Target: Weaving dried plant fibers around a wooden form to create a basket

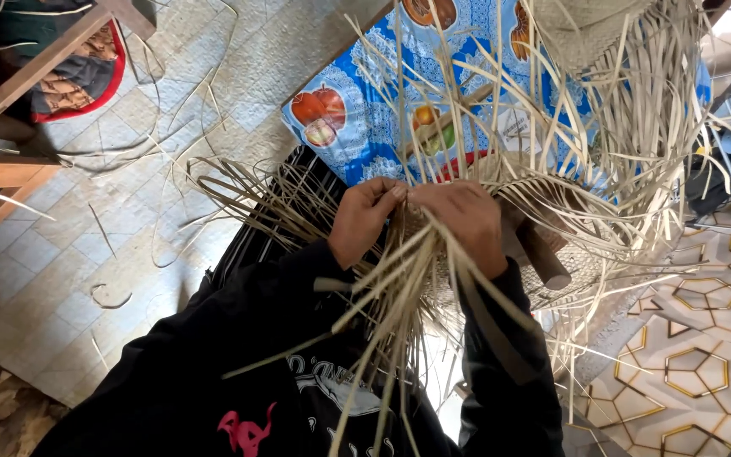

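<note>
Down at the middle of the view, both hands work close together on a half-woven straw piece (552, 254), their fingertips nearly touching. The left hand (364, 218) is curled almost shut, pinching a few pale straw strips (399, 288) at the woven edge. The right hand (458, 222) lies beside it, fingers bent down over the same edge and closed on more strips, which fan out toward the person's black sleeves (298, 338). A wooden form (543, 254) pokes out from under the weave, just right of the right hand. Behind the work hangs a blue cloth printed with fruit (357, 110). Loose strips lie scattered on the tiled floor (61, 254) at left.
</note>
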